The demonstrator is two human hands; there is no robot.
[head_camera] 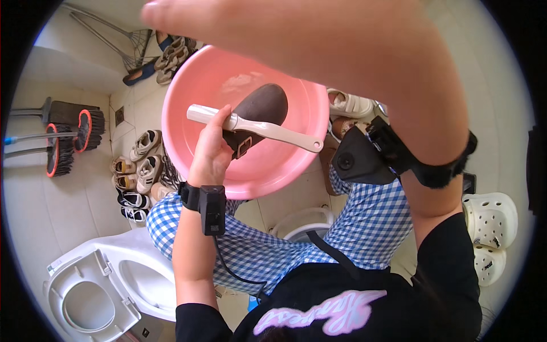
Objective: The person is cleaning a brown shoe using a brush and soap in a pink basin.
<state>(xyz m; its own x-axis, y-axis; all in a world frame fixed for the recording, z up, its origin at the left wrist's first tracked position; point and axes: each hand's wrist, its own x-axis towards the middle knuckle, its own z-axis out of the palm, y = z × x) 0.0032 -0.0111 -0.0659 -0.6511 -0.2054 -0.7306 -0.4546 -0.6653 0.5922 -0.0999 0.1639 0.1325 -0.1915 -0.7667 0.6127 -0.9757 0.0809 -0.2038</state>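
Note:
My left hand (213, 147) grips a dark clog (267, 102) with a buckled strap (244, 147), over a pink plastic basin (175, 92). The same hand holds a white plastic-handled tool (277, 131) lying across the clog, its thumb over the tool. Whether the tool carries bristles cannot be seen. Pale foam or a reflection shows inside the basin. Raised close to the camera, my right hand (183, 19) is blurred and cut off by the top edge, so its fingers are mostly hidden.
Several shoes (147, 171) line the floor at left, with others (350, 102) right of the basin. Long-handled brushes (60, 147) lean at left. A white toilet (98, 256) stands at lower left, a white bucket (305, 231) between my legs, and white clogs (489, 222) at right.

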